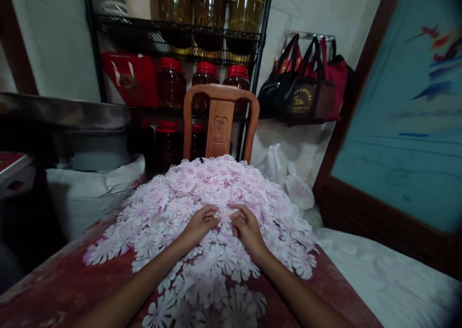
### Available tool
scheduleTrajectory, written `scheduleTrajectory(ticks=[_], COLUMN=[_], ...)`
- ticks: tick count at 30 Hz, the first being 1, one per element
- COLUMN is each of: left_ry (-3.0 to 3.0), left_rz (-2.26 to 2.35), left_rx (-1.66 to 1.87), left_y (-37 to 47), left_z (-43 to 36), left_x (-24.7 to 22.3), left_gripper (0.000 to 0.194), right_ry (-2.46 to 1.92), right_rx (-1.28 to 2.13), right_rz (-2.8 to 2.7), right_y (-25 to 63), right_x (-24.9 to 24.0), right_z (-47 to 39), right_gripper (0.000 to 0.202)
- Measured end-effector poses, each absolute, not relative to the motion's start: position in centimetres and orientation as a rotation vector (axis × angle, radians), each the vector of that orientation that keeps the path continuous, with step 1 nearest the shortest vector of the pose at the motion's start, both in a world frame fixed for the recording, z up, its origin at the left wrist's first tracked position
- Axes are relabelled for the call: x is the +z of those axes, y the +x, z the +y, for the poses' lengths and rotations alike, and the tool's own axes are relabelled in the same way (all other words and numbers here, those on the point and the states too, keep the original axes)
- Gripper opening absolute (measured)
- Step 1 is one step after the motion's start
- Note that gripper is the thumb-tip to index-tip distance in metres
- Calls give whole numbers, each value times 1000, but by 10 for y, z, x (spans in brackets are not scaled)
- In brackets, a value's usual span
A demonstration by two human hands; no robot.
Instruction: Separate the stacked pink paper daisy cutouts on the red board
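A large heap of white and pale pink artificial flower pieces (173,198) covers much of the red-brown table (90,284). At the middle of the heap, my left hand (202,220) and my right hand (248,225) face each other over one flower piece (224,216) with a pink centre. Thumb and fingers of each hand are closed at opposite edges of this piece. The exact contact of the fingertips is too small to make out. More flower pieces lie beneath and around both hands, down to the near edge of the table.
Beyond the table stands a wooden chair (221,94). A black wire shelf (173,30) with red-lidded jars (171,82) is behind it. Bags (306,87) hang on the wall. Left is a white sack (83,186); at right lie plastic bags (296,188) and white sheeting (382,265).
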State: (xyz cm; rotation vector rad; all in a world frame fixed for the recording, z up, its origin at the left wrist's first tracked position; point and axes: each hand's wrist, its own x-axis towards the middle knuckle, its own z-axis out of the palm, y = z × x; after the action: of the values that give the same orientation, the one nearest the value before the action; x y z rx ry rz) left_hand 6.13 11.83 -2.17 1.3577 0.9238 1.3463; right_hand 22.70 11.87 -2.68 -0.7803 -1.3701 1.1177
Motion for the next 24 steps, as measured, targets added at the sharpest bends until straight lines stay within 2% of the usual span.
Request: scheduleTrajectory(ticks=[6,13,20,24], left_ry=[1424,1487,1574,1621], left_rz=[938,935,950,991], left_rx=[1324,1226,1208,1198], left_y=[59,61,60,59], left_z=[115,108,106,108], left_x=[-19,-14,-12,-14], left_gripper=[32,33,21,21], right_ry=[-861,-863,-817,-809], right_rx=[1172,1099,1149,1114], right_rz=[-1411,-1491,-1472,-1505], right_y=[227,230,228,229], right_x=[-23,-27,-26,-27], right_z=[116,117,117,117], right_gripper=[32,32,28,27])
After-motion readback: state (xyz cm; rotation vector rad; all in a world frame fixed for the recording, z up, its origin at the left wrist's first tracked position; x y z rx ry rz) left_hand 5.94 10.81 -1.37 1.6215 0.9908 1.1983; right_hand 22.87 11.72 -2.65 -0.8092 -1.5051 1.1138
